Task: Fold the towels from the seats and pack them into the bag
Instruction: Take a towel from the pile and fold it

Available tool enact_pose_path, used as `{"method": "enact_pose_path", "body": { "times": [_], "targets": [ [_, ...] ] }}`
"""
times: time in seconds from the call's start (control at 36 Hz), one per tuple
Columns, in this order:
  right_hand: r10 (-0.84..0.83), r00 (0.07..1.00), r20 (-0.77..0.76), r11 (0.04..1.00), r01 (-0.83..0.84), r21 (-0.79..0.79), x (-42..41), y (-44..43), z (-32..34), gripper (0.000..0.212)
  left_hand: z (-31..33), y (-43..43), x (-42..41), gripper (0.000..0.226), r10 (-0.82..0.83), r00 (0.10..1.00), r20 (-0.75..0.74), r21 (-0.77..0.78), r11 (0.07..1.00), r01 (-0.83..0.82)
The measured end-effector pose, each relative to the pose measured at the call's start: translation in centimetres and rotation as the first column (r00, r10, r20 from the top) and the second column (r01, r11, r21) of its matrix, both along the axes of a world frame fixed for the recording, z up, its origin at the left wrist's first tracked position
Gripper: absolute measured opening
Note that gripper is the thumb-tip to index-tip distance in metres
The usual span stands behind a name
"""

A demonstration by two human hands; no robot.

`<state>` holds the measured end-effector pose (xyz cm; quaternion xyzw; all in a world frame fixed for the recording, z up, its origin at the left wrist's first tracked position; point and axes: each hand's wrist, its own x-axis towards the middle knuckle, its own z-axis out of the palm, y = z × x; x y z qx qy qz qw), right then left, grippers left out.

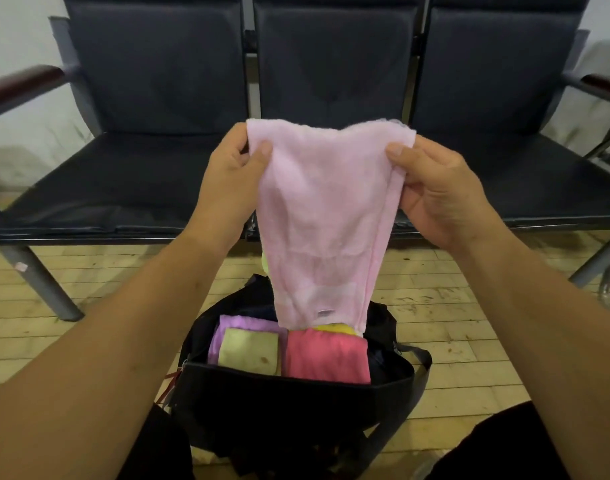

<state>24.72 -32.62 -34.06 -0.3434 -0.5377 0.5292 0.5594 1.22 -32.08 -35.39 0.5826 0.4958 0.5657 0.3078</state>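
Note:
A pale pink towel hangs lengthwise in front of me, folded in half along its length. My left hand pinches its top left corner and my right hand pinches its top right corner. The towel's lower end dangles just above the open black bag on the floor between my knees. Inside the bag lie folded towels: a purple one, an olive-green one on top of it, a red-pink one, and a yellow one mostly hidden behind the hanging towel.
A row of three dark padded seats with metal legs and wooden armrests stands against the white wall behind the bag. The floor is light wooden boards. The bag's strap lies to the right.

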Motion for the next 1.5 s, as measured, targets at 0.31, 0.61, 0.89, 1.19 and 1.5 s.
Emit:
{"method": "enact_pose_path", "body": {
  "times": [0.31,0.61,0.89,1.19,1.5],
  "targets": [
    [0.097,0.986,-0.135,0.994,-0.103,-0.034,-2.1,-0.4,0.4,0.059,-2.1,-0.4,0.7,0.056,-0.396,0.801,0.449,-0.499,0.632,0.592],
    [-0.157,0.967,-0.198,0.875,0.043,-0.482,1.1,1.7,-1.3,0.028,-3.2,-1.5,3.0,0.023,-0.3,0.58,0.757,-0.336,0.583,0.74],
    [0.136,0.974,-0.182,0.727,-0.223,-0.65,0.4,1.5,-2.8,0.075,-0.5,-1.5,3.4,0.037,-0.105,0.617,0.78,-0.309,0.793,0.525],
    [0.106,0.986,-0.129,0.907,-0.148,-0.393,0.1,1.6,-2.3,0.039,-1.2,-0.3,1.0,0.047,-0.067,0.693,0.718,-0.529,0.595,0.606],
    [-0.009,0.992,0.127,0.929,0.055,-0.367,1.2,1.8,-1.9,0.006,-1.1,-0.9,1.4,0.031,-0.106,0.854,0.509,-0.518,0.755,0.402]
  ]
}}
